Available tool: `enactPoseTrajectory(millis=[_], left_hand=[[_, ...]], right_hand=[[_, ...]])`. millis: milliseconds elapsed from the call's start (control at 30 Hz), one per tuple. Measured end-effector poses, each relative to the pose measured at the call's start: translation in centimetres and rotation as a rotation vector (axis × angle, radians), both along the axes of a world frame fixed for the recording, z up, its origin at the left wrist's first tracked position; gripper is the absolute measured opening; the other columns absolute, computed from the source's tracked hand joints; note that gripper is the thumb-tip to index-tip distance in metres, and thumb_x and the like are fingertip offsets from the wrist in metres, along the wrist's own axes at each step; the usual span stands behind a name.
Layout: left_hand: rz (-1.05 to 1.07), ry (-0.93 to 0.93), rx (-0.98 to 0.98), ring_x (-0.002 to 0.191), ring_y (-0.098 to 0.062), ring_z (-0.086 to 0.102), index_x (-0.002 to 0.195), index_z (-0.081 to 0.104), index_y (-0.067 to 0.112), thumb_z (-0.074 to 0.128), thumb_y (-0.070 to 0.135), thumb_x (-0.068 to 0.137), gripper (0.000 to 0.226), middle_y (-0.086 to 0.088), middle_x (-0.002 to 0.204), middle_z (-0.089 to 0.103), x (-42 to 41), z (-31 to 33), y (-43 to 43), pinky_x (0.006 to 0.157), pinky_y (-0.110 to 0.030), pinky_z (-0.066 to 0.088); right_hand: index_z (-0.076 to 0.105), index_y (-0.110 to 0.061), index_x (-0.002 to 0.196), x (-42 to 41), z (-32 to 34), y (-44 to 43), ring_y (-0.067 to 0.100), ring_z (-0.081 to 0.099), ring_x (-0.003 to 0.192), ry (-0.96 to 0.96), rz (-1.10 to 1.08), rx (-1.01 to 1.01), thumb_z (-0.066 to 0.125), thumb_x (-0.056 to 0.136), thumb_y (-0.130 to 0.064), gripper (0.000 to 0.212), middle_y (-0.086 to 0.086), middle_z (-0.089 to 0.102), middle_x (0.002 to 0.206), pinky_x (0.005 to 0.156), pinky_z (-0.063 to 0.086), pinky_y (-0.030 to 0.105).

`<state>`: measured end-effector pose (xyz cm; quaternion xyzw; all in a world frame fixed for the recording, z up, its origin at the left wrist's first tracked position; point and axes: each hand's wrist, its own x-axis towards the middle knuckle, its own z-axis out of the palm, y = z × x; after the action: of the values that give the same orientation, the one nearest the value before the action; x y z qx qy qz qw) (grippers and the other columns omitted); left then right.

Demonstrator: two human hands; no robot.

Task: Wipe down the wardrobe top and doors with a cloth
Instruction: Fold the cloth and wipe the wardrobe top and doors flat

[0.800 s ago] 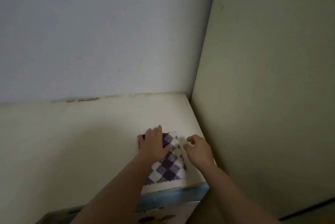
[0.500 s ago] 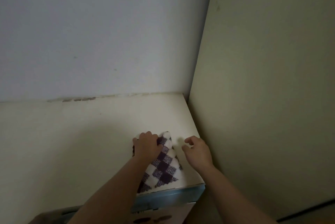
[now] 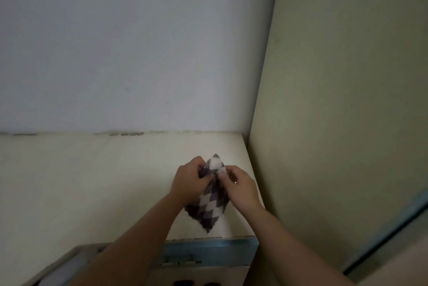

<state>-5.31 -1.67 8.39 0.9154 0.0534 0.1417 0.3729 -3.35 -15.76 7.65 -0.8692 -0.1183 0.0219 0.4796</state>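
1. Both hands are on the checked cloth (image 3: 209, 204), held up off the wardrobe top (image 3: 92, 181) near its right front corner. The left hand (image 3: 190, 181) has its fingers curled into the upper folds, and the right hand (image 3: 240, 187) pinches the same bunched upper part between thumb and fingertips.
2. Most of the cloth hangs in a diamond shape below the hands, with its lowest corner close to the surface near the front edge. I cannot tell whether that corner touches the top.
3. My reading is that the cloth is being gathered or refolded for wiping, so the step in hand is readying the cloth, not a stroke across the surface.
4. Next, the cloth needs to be laid flat under a palm and pressed onto the top, then swept in overlapping passes. One hand would be enough for that.
5. Edges to mind: the blue front edge (image 3: 213, 245) lies just below the hanging corner, and the right edge of the top runs close beside the right hand. A tall greenish panel (image 3: 335, 123) rises just beyond that edge and meets the grey wall (image 3: 127, 42) at the far corner.
6. Open room lies to the left, where the pale top stretches away bare. The back seam along the wall looks chipped and grimy and probably wants firm pressure.
7. Doors sit below the front edge and are barely in view; they look untouched as yet.
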Motion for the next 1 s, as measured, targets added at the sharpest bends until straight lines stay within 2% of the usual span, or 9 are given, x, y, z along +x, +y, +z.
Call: enactPoseTrajectory(millis=[100, 200, 300, 400, 500, 667, 733, 867, 1000], left_hand=[[0.047, -0.077, -0.191, 0.061, -0.014, 0.048, 0.07, 0.045, 0.018, 0.069, 0.015, 0.077, 0.025, 0.003, 0.063, 0.054, -1.7, 2.4, -0.8, 0.056, -0.021, 0.036], [0.035, -0.084, -0.453, 0.061, -0.013, 0.056, 0.067, 0.049, 0.017, 0.07, 0.009, 0.075, 0.025, 0.0, 0.068, 0.058, -3.7, 5.1, -1.7, 0.062, -0.024, 0.044], [-0.092, -0.05, -0.779, 0.065, -0.016, 0.063, 0.066, 0.054, 0.013, 0.066, 0.006, 0.074, 0.016, -0.003, 0.071, 0.065, -5.7, 7.9, -2.6, 0.061, -0.026, 0.05], [-0.24, 0.016, -1.083, 0.051, -0.017, 0.056, 0.062, 0.051, 0.011, 0.051, 0.007, 0.073, 0.012, -0.004, 0.058, 0.059, -7.2, 10.1, -3.1, 0.05, -0.024, 0.046], [-0.194, -0.018, -0.934, 0.053, -0.018, 0.045, 0.07, 0.05, 0.012, 0.042, -0.008, 0.083, 0.025, -0.011, 0.065, 0.05, -8.5, 11.5, -3.3, 0.048, -0.022, 0.036], [-0.172, -0.115, -0.713, 0.053, -0.016, 0.054, 0.102, 0.052, 0.01, 0.06, 0.0, 0.084, 0.023, -0.011, 0.075, 0.061, -11.2, 13.1, -3.7, 0.048, -0.024, 0.046], [-0.163, -0.144, -0.591, 0.041, -0.008, 0.045, 0.089, 0.06, 0.004, 0.063, 0.006, 0.084, 0.006, -0.008, 0.063, 0.055, -12.4, 13.5, -3.6, 0.046, -0.021, 0.04], [-0.113, -0.171, -0.367, 0.051, -0.011, 0.046, 0.073, 0.059, 0.001, 0.068, 0.024, 0.081, 0.026, -0.006, 0.062, 0.051, -14.6, 14.2, -3.0, 0.053, -0.024, 0.035], [-0.15, -0.135, -0.111, 0.059, -0.015, 0.044, 0.063, 0.053, 0.006, 0.072, 0.035, 0.075, 0.037, -0.002, 0.061, 0.049, -16.5, 15.7, -3.3, 0.058, -0.029, 0.03]], right_hand=[[0.063, -0.016, 0.091, -1.0, 2.1, 0.5, 0.016, 0.057, 0.087, -0.073, 0.027, 0.091, 0.052, 0.091, -0.034, 0.021, 0.002, 0.063, 0.092, 0.079, 0.049, 0.035], [0.051, -0.02, 0.073, -2.2, 4.3, 0.5, 0.014, 0.054, 0.075, -0.124, 0.043, 0.236, 0.05, 0.094, -0.028, 0.023, -0.001, 0.058, 0.077, 0.068, 0.044, 0.031], [0.043, -0.018, 0.07, -3.4, 6.5, 0.3, 0.005, 0.044, 0.06, -0.154, 0.059, 0.426, 0.047, 0.097, -0.022, 0.027, -0.007, 0.048, 0.065, 0.06, 0.038, 0.025], [0.044, -0.014, 0.073, -4.7, 8.7, -0.1, 0.001, 0.039, 0.058, -0.205, 0.107, 0.577, 0.043, 0.098, -0.021, 0.026, -0.01, 0.044, 0.063, 0.058, 0.035, 0.021], [0.044, -0.021, 0.072, -6.1, 10.7, -0.9, 0.001, 0.041, 0.059, -0.315, 0.164, 0.545, 0.043, 0.098, -0.022, 0.026, -0.015, 0.048, 0.061, 0.058, 0.036, 0.023], [0.043, -0.015, 0.072, -8.6, 13.4, -3.1, 0.003, 0.041, 0.06, -0.477, 0.122, 0.501, 0.046, 0.097, -0.021, 0.026, -0.009, 0.045, 0.063, 0.058, 0.036, 0.024], [0.043, -0.015, 0.07, -9.8, 14.5, -3.9, 0.002, 0.04, 0.06, -0.519, 0.09, 0.472, 0.048, 0.096, -0.019, 0.027, -0.007, 0.045, 0.064, 0.059, 0.036, 0.023], [0.049, -0.019, 0.066, -12.3, 15.9, -6.2, 0.001, 0.041, 0.059, -0.523, 0.066, 0.37, 0.055, 0.092, -0.02, 0.027, -0.01, 0.046, 0.061, 0.057, 0.035, 0.02], [0.053, -0.012, 0.069, -14.7, 17.5, -9.8, 0.003, 0.044, 0.061, -0.541, 0.016, 0.284, 0.058, 0.09, -0.021, 0.023, -0.007, 0.049, 0.063, 0.06, 0.036, 0.023]])
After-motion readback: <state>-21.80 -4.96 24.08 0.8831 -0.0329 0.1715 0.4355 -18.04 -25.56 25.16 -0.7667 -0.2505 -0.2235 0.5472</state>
